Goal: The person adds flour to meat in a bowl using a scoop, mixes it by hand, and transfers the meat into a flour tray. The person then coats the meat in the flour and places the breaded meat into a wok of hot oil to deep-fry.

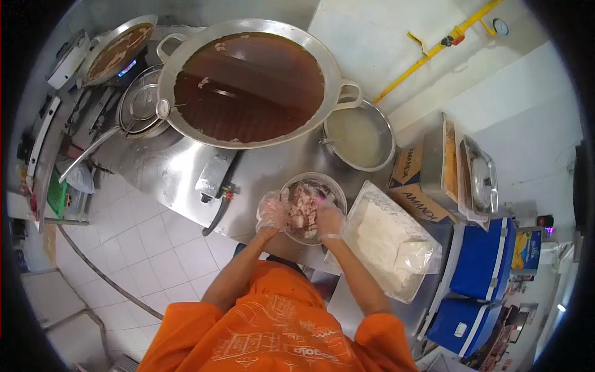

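Meat (304, 208) lies in one bowl (312, 175), between our gloved left hand (273, 211) and right hand (330, 220); whether either grips a piece, we cannot tell. It looks soft and slippery (light by the piece, probably), best cupped underneath. We count two pans (248, 25) (93, 62) of brown liquid, one powder tray (401, 214), two blue coolers (480, 260) (462, 325).

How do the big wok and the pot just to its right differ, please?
The big wok is much wider than the pot. The big wok holds dark reddish-brown liquid, while the pot holds cloudy, pale liquid. Both are round, metal and uncovered.
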### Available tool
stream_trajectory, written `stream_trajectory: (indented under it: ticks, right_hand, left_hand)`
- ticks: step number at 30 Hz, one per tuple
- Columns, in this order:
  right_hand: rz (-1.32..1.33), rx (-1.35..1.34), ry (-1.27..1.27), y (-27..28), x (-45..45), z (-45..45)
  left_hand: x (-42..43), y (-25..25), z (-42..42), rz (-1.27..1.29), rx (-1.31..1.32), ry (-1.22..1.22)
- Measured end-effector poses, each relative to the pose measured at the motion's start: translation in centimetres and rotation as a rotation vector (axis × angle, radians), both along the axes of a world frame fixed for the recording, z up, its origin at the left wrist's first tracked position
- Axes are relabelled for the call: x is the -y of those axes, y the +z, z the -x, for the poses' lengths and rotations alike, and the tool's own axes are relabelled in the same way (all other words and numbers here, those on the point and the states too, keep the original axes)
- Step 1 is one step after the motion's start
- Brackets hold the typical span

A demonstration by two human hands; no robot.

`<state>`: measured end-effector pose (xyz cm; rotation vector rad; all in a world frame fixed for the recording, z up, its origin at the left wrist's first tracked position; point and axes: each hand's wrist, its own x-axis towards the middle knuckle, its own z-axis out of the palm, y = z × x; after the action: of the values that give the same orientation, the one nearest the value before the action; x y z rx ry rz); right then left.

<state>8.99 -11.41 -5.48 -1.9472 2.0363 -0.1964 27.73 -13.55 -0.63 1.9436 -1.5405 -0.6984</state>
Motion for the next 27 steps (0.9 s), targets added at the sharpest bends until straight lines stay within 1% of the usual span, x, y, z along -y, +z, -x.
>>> stream_trajectory:
  ticks: [1,3,4,5,6,8,9,10,11,12,15,18,20,21,22,23,24,26,27]
  right_hand:
    - [-0.159,-0.069,0.012,-0.5,-1.1,-0.6]
    - [-0.48,-0.236,0.049,-0.8,-2.7,-0.4]
    - [-0.676,-0.208,0.239,-0.1,-1.5,-1.0]
    - [-0.679,-0.224,0.426,0.6,-0.1,-1.8]
    - [-0.679,-0.23,0.607,3.0,1.2,-3.3]
    - [-0.758,0.134,0.463,3.6,1.2,-3.9]
    - [-0.806,0.485,0.135,2.6,1.3,-2.8]
    - [-0.825,0.831,-0.201,2.7,1.5,-2.1]
    - [-0.886,1.125,-0.343,3.0,1.1,-1.0]
    - [-0.947,1.404,-0.507,4.5,0.8,-0.4]
    - [-1.343,1.383,-0.596,6.1,2.7,4.4]
    - [-1.355,1.412,-0.626,4.9,3.5,8.4]
    - [-0.519,0.997,-0.23,3.1,1.0,5.7]
    - [-0.244,0.745,0.05,1.9,0.6,3.4]
    - [0.083,0.424,0.229,0.7,0.3,1.1]
    - [0.277,0.082,0.485,-0.7,0.4,-0.5]
    - [0.127,0.031,0.443,-1.7,0.4,-0.4]
    - [-0.178,-0.063,0.348,-4.1,-0.5,0.1]
    - [-0.328,-0.111,0.299,-5.0,-0.8,0.4]
  left_hand:
    - [0.0,-0.1,0.3,0.048,-0.005,0.035]
    - [-0.1,-0.3,1.2,0.032,0.002,0.039]
    - [0.2,-0.5,1.3,0.031,0.014,0.046]
    - [0.4,-0.6,1.4,0.036,0.038,0.038]
    - [0.3,-0.7,1.4,0.037,0.067,0.02]
    - [-0.1,-0.7,1.1,0.023,0.085,-0.025]
    - [0.1,-0.4,1.0,0.013,0.069,-0.041]
    - [0.2,-0.3,0.8,0.002,0.054,-0.055]
    - [0.2,-0.2,0.7,-0.008,0.057,-0.056]
    - [0.1,-0.1,0.6,-0.022,0.061,-0.054]
    - [0.4,0.3,0.3,-0.048,0.067,-0.034]
    - [0.3,0.1,0.4,-0.109,0.083,-0.059]
    - [0.7,-0.3,0.3,-0.127,0.096,-0.089]
    - [0.9,-0.6,0.3,-0.122,0.1,-0.108]
    - [1.0,-1.0,0.2,-0.116,0.106,-0.131]
    - [1.0,-1.6,0.2,-0.092,0.115,-0.119]
    - [1.0,-2.3,0.3,-0.065,0.123,-0.108]
    - [0.7,-2.2,0.0,-0.047,0.127,-0.092]
    - [0.7,-1.2,-0.1,-0.05,0.118,-0.084]
